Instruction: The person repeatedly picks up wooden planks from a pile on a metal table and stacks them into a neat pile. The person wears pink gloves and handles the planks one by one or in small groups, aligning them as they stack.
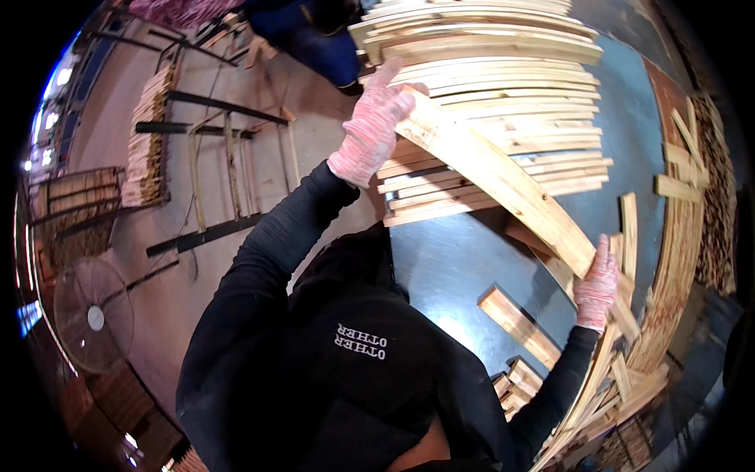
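Note:
A pale wooden board [503, 179] is held slantwise in front of me, one end in each hand. My left hand [376, 126], in a pink-and-white knit glove, is closed on its far left end, with the thumb on top. My right hand [597, 288], gloved alike, grips the near right end. Below the board lies a metal-topped table [432, 256]. Rows of wooden slats [515, 106] lie side by side across its far part, some hidden under the held board. Another wooden piece [521, 324] rests on the metal nearer to me.
Short wood offcuts [519, 381] lie at the near table edge. Long strips [668, 275] are stacked along the right. A person in blue clothing [307, 39] is beyond the table's left side. Metal frames [228, 157], stacked wood [147, 141] and a fan [94, 317] stand at left.

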Demonstrator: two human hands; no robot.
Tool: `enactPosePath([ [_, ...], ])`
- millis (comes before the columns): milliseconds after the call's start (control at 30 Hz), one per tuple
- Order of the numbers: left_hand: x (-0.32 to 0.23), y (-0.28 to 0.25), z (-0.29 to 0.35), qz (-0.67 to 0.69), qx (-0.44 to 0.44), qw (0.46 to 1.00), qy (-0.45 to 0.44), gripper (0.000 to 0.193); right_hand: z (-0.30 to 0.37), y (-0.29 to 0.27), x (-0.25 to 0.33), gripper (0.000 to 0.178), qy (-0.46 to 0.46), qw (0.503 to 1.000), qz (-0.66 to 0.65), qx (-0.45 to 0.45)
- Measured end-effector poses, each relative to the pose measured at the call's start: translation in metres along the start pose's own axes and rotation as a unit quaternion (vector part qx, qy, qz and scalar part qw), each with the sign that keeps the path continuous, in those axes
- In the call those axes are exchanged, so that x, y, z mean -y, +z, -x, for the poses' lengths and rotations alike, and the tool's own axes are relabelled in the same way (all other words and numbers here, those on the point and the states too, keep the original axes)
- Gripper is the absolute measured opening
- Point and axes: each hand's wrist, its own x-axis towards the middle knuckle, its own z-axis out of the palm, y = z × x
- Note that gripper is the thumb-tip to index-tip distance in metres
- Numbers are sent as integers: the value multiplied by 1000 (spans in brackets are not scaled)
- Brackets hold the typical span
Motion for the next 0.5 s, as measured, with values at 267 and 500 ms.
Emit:
enactPosePath([
  [267,52,-3,139,-319,195,927,26,71,132,73,35,86,263,957,-83,-87],
  [500,84,53,93,-874,206,435,72,93,213,65,120,69,480,689,-527,-129],
])
